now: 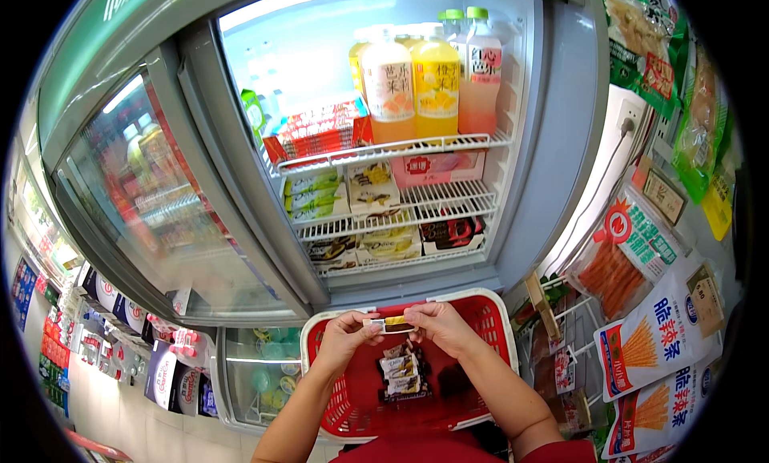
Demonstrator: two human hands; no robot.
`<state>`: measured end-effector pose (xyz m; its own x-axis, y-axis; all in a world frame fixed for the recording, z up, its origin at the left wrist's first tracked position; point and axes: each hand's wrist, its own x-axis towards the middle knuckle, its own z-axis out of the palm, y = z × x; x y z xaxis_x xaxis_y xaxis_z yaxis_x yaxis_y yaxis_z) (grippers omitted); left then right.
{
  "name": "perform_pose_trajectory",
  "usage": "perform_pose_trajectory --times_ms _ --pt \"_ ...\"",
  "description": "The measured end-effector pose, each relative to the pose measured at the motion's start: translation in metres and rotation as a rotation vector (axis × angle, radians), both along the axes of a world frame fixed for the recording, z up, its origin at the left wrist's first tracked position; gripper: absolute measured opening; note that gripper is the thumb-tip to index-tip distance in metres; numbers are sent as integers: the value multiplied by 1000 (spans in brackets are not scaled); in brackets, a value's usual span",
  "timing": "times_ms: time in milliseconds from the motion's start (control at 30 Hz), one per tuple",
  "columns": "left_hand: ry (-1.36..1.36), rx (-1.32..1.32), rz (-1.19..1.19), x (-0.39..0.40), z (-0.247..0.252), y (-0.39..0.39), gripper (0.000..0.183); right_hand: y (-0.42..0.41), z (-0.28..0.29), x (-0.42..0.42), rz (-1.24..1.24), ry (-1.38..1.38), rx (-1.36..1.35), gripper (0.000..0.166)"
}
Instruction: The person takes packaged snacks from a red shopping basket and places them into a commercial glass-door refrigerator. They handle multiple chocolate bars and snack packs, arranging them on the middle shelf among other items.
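Between my left hand (347, 338) and my right hand (443, 326) is a small wrapped chocolate bar (396, 325), pinched at both ends by fingers and thumbs. Its wrapper is yellow, white and dark brown. Below my hands sits a red plastic shopping basket (345, 403) with a white rim. Several wrapped Dove chocolate bars (401, 370) lie stacked on its floor, and a dark shape near its right side is too dim to make out. Ahead, the display fridge stands open, with boxes of chocolate bars (389, 244) on its lowest visible shelf.
The fridge's sliding glass door (168, 192) is at the left. Drink bottles (435, 90) and a red carton (321, 129) occupy the upper wire shelf (408, 147). Hanging snack packets (655, 331) crowd the right side. A glass-fronted low cabinet (258, 367) adjoins the basket's left.
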<state>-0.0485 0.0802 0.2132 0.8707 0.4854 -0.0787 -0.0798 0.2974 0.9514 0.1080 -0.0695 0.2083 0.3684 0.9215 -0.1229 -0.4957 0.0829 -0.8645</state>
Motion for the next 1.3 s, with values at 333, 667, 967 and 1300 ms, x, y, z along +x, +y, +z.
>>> perform_pose_trajectory --times_ms 333,667,967,1300 --pt "160 343 -133 0 -79 1 13 -4 -82 8 195 -417 -147 15" --pt "569 1403 -302 13 -150 -28 29 -8 -154 -22 172 -1643 -254 24" --pt "492 1665 -242 4 -174 -42 30 -10 -193 -35 101 -1870 -179 10" --pt "521 1763 -260 5 -178 -42 24 -8 -182 -28 221 -1822 -246 15"
